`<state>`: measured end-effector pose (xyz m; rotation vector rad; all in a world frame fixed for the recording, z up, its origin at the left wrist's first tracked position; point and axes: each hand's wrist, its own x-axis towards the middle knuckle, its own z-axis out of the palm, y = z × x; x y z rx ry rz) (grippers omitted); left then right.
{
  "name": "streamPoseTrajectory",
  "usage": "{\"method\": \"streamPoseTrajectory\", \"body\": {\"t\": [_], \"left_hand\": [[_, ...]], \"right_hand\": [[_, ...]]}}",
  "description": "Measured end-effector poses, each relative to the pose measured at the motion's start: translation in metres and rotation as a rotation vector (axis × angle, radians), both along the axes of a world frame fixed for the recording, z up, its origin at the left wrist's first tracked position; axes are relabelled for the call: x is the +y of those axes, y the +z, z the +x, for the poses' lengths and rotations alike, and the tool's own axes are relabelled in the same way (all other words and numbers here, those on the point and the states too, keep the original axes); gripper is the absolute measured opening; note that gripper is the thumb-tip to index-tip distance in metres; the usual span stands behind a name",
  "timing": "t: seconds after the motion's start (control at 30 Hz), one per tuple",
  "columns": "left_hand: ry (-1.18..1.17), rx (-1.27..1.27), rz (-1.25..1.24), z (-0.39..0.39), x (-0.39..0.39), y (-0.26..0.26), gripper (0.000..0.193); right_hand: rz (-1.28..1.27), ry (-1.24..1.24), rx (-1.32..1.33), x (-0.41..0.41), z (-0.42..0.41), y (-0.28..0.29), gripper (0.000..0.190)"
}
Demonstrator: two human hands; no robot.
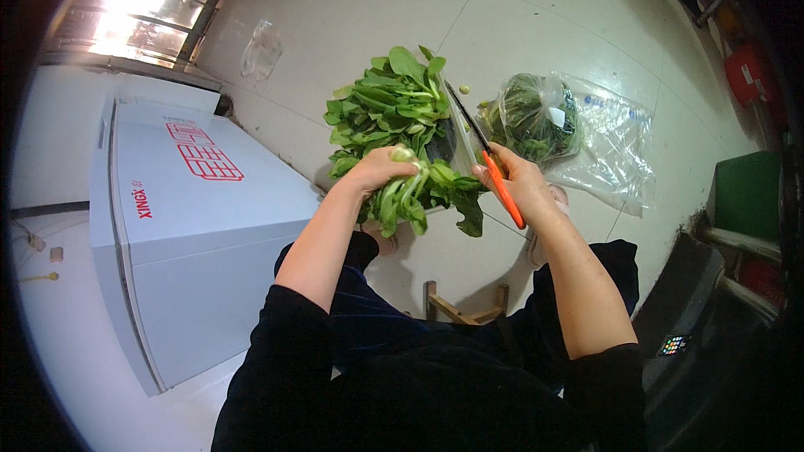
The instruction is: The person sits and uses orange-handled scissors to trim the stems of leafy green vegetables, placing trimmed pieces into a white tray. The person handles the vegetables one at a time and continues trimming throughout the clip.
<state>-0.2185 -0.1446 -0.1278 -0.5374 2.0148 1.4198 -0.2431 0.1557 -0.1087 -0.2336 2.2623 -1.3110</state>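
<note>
My left hand (377, 171) grips a bunch of leafy greens (408, 191) by its pale root end, leaves hanging toward me. In my right hand (524, 185) is a knife with an orange handle (502, 191) and a narrow dark blade (468, 114) that points away from me. A leaf hangs close to the right fingertips; whether they touch it I cannot tell. Just beyond my hands, a heap of the same greens (383, 103) lies over a container with a pale rim (463, 138), mostly hidden by leaves.
Right of the heap, a clear plastic bag (612, 138) lies on the tiled floor (352, 0), with bagged dark greens (534, 116) at its left. A white chest freezer (207, 213) stands left. Another plastic bag (262, 50) lies farther off. A wooden stool (465, 311) shows between my legs.
</note>
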Motion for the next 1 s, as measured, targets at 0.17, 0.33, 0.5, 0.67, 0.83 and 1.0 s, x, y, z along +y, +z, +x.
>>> {"method": "streamPoseTrajectory", "body": {"t": [0.17, 0.33, 0.5, 0.67, 0.83, 1.0], "left_hand": [[0.415, 0.078, 0.678, 0.023, -0.017, 0.029, 0.036], [0.660, 0.213, 0.995, 0.040, 0.006, 0.050, 0.040], [0.613, 0.233, 1.164, 0.039, 0.026, 0.050, 0.036], [0.594, 0.368, 1.138, 0.032, 0.029, 0.046, 0.038], [0.507, 0.498, 1.005, 0.032, 0.046, 0.065, 0.040], [0.427, 0.480, 0.987, 0.039, 0.060, 0.081, 0.041]], "right_hand": [[-0.148, 0.010, -0.114, -0.005, 0.008, 0.014, 0.064], [-0.387, -0.012, -0.175, -0.014, 0.016, 0.007, 0.065], [-0.511, -0.068, -0.170, -0.017, 0.022, 0.023, 0.069], [-0.679, -0.034, 0.043, -0.020, 0.032, 0.045, 0.072], [-0.632, -0.048, 0.161, -0.018, 0.031, 0.038, 0.077], [-0.651, -0.198, 0.033, -0.008, 0.015, 0.039, 0.079]]}}
